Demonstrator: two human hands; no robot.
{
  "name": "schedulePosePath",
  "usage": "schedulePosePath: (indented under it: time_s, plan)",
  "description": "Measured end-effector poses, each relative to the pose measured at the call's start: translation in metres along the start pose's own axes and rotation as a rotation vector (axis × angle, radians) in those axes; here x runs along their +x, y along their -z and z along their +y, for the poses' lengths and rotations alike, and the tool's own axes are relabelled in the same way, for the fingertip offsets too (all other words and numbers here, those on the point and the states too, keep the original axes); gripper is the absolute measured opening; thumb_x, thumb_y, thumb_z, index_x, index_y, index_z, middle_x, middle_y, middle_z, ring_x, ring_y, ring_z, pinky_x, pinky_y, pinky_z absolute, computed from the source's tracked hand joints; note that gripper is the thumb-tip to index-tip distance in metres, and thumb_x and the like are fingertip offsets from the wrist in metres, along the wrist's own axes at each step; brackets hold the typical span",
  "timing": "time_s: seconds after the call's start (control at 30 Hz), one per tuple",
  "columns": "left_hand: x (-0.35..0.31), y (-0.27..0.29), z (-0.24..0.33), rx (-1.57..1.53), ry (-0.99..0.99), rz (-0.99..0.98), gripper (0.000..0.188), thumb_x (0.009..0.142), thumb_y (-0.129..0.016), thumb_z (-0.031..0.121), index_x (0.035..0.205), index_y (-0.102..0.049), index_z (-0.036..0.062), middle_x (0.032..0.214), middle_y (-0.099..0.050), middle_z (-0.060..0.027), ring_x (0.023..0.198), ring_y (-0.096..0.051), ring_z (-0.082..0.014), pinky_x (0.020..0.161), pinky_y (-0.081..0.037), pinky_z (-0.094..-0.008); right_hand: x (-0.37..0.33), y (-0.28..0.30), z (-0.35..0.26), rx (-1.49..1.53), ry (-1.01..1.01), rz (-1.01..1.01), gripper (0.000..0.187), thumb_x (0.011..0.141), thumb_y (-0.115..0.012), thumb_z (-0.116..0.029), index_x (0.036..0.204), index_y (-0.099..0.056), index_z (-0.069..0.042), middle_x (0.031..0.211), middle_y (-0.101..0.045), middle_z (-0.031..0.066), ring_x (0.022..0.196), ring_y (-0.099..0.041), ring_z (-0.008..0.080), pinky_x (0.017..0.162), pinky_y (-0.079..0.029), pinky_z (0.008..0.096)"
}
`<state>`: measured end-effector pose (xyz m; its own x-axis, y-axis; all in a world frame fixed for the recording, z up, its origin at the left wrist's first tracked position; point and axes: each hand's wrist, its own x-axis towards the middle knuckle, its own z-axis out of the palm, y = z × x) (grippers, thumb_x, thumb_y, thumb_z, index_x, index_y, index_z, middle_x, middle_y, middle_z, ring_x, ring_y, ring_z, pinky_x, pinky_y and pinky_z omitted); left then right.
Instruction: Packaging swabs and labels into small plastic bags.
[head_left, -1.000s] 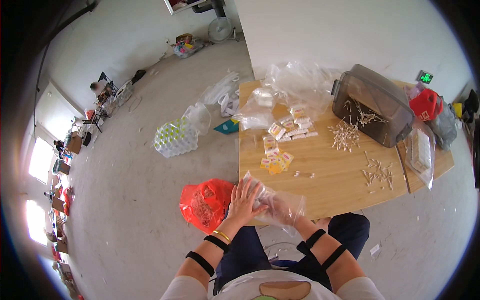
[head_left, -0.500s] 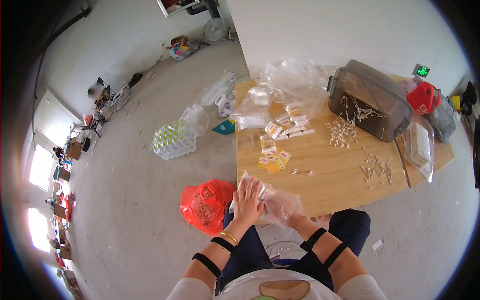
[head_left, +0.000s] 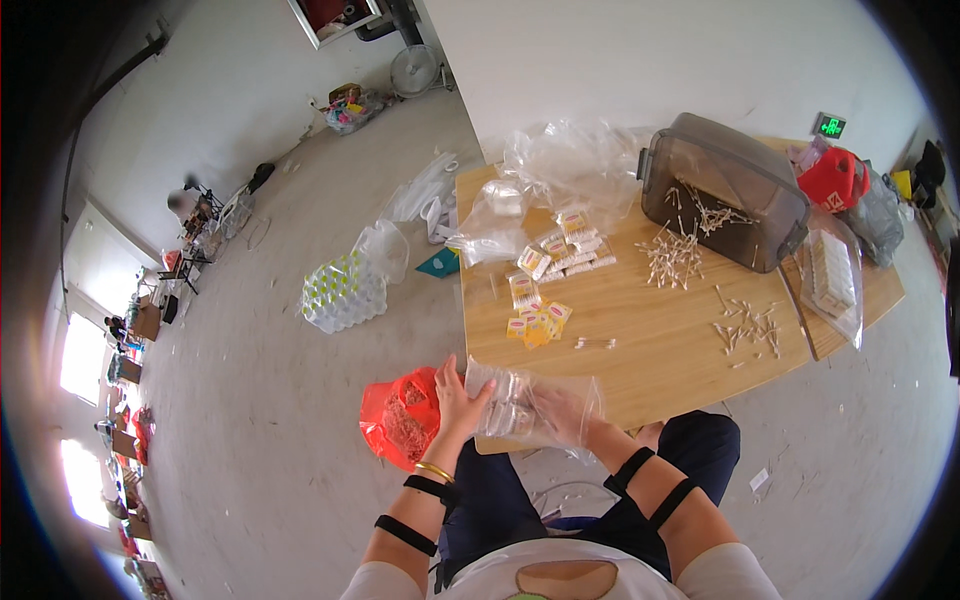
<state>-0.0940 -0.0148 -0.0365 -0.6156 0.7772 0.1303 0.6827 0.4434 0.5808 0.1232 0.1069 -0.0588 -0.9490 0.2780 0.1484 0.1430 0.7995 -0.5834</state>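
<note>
A clear plastic bag (head_left: 583, 388) lies at the table's near edge, with several small clear-wrapped packs (head_left: 514, 402) inside. My right hand (head_left: 562, 412) reaches into the bag from its right end. Through the film its fingers look stretched out beside the packs. At the bag's left end is my left hand (head_left: 461, 402), fingers raised and spread, thumb near the film. Farther up the table are yellow-and-white cards (head_left: 537, 323), a few loose cotton swabs (head_left: 595, 343) and a cluster of packaged cotton swabs (head_left: 570, 247).
A grey plastic bin (head_left: 735, 190) tipped on its side spills cotton swabs (head_left: 675, 257); more swabs (head_left: 745, 327) lie scattered at right. Clear bags (head_left: 570, 165) pile at the back. A red bag (head_left: 400, 415) is beside my left hand. Wrapped bottles (head_left: 345, 292) rest on the floor.
My left hand has come off the top of the bag and moved left, uncovering the packs inside. My right hand remains in the bag. The view has shifted slightly.
</note>
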Motion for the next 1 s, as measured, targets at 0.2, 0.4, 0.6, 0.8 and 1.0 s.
schedulePosePath:
  time_s: [0.2, 0.4, 0.6, 0.8, 1.0]
  plan:
    - [-0.005, -0.003, 0.001, -0.482, 0.036, -0.279, 0.103, 0.08, -0.081, 0.044, 0.154, -0.022, 0.0048, 0.151, -0.031, -0.0284, 0.14, -0.031, -0.045, 0.108, -0.041, -0.0498, -0.002, -0.004, 0.005, -0.013, 0.06, 0.084, 0.055, 0.086, -0.064, -0.021, 0.137, -0.051, -0.009, 0.14, -0.052, 0.0152, 0.123, -0.055, 0.0346, 0.1, -0.047, 0.0444]
    - [-0.013, 0.008, 0.031, 0.004, -0.126, -0.253, 0.106, 0.079, -0.077, 0.053, 0.157, -0.019, 0.0104, 0.158, -0.02, -0.0255, 0.145, -0.025, -0.0447, 0.112, -0.036, -0.0507, 0.007, 0.011, -0.008, 0.003, 0.024, 0.044, 0.055, 0.084, -0.071, -0.033, 0.132, -0.055, -0.011, 0.129, -0.056, 0.0129, 0.115, -0.06, 0.0332, 0.094, -0.051, 0.0431]
    - [-0.009, 0.017, 0.042, 0.31, -0.343, -0.266, 0.094, 0.087, -0.064, 0.057, 0.155, -0.025, 0.0069, 0.159, -0.02, -0.0238, 0.146, -0.021, -0.0445, 0.118, -0.025, -0.0531, 0.008, -0.001, 0.003, -0.048, -0.048, 0.03, 0.051, 0.082, -0.073, -0.035, 0.126, -0.058, -0.012, 0.114, -0.057, 0.0109, 0.107, -0.061, 0.0307, 0.086, -0.053, 0.0409]
    - [-0.008, 0.017, 0.045, 0.309, -0.413, -0.295, 0.089, 0.09, -0.059, 0.058, 0.154, -0.027, 0.0044, 0.16, -0.022, -0.0219, 0.148, -0.02, -0.0432, 0.118, -0.025, -0.0526, 0.027, 0.009, 0.002, -0.299, 0.158, -0.135, 0.038, 0.082, -0.07, -0.035, 0.108, -0.066, -0.008, 0.114, -0.061, 0.0111, 0.106, -0.064, 0.0287, 0.087, -0.054, 0.0397]
    - [-0.014, 0.01, 0.054, 0.37, -0.491, -0.252, 0.089, 0.09, -0.058, 0.06, 0.156, -0.027, 0.0088, 0.162, -0.02, -0.0193, 0.15, -0.015, -0.0431, 0.118, -0.022, -0.057, 0.02, -0.001, 0.0, -0.219, 0.009, 0.08, 0.035, 0.078, -0.074, -0.033, 0.102, -0.067, -0.009, 0.107, -0.06, 0.0091, 0.083, -0.066, 0.0285, 0.076, -0.056, 0.0387]
